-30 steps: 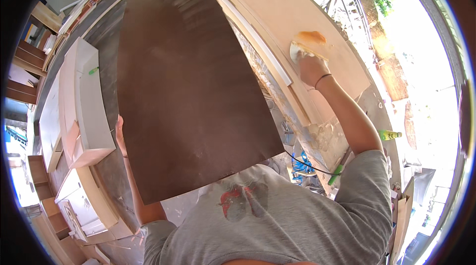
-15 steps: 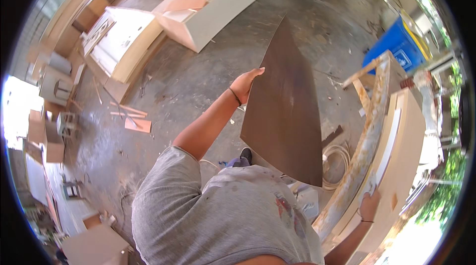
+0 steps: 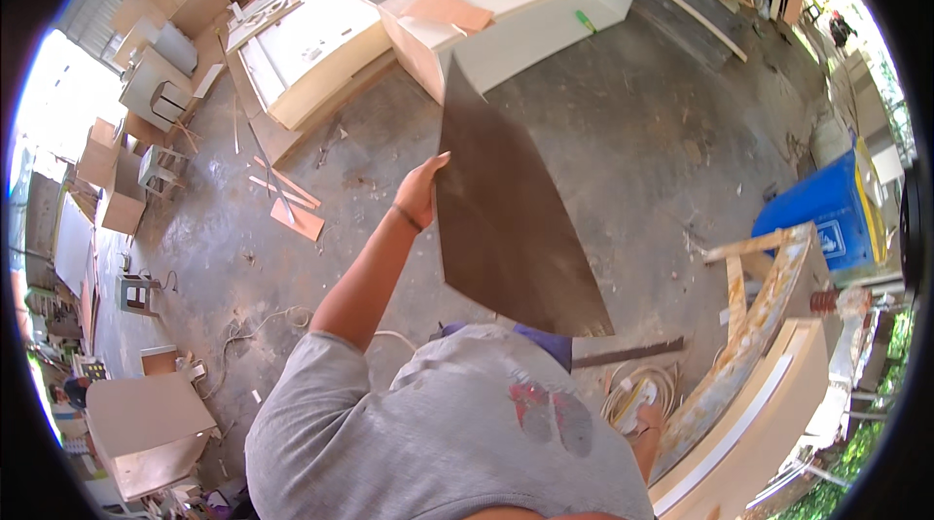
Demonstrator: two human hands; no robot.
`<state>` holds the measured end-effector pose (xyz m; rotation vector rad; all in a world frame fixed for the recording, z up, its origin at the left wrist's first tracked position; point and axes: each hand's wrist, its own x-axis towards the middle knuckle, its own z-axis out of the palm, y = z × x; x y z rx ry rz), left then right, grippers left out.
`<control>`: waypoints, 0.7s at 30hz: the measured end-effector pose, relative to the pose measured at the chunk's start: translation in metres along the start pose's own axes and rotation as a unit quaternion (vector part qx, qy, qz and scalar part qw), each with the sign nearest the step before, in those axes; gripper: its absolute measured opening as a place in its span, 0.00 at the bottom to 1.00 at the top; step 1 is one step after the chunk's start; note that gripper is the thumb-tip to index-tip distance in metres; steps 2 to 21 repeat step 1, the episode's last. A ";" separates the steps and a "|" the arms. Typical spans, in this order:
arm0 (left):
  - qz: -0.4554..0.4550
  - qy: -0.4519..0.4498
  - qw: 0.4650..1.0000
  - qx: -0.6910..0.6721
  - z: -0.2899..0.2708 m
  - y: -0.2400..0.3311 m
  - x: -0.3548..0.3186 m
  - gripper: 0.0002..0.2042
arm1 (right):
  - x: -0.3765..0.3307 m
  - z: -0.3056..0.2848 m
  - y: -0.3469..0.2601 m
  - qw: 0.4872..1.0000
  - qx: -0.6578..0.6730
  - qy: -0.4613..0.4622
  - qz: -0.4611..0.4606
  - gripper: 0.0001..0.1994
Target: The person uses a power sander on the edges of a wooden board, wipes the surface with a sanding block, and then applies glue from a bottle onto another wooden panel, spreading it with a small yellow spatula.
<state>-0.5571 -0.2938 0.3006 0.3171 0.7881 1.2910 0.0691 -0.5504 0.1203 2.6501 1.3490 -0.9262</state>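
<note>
A thin, dark brown sheet (image 3: 501,214) stands up in front of me, its far corner narrowing to a point. My left hand (image 3: 420,191) is closed on its left edge, thumb on the near face; the fingers behind are hidden. Down at my right side, my right hand (image 3: 647,419) hangs with its fingers loosely apart and holds nothing I can see. It is in front of a coil of pale hose (image 3: 623,392) on the floor and beside a rust-stained beam (image 3: 696,423).
Right of the beam lies a long wooden piece (image 3: 754,432) with a white strip. A blue bin (image 3: 812,204) stands farther right. Ahead are a large white cabinet carcass (image 3: 545,38) and another cabinet (image 3: 311,43). Wood offcuts (image 3: 297,218) litter the floor; a stool (image 3: 136,294) stands left.
My view has turned toward the right. My right hand has left the long wooden piece and come in beside the hose coil. My left hand still holds the sheet, now farther left in view.
</note>
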 end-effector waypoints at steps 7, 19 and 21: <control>0.037 -0.013 0.999 0.005 -0.001 0.011 0.004 0.22 | 0.024 -0.006 -0.015 1.000 0.002 0.005 -0.008 0.22; 0.037 -0.013 0.999 0.005 -0.001 0.011 0.004 0.22 | 0.024 -0.006 -0.015 1.000 0.002 0.005 -0.008 0.22; 0.037 -0.013 0.999 0.005 -0.001 0.011 0.004 0.22 | 0.024 -0.006 -0.015 1.000 0.002 0.005 -0.008 0.22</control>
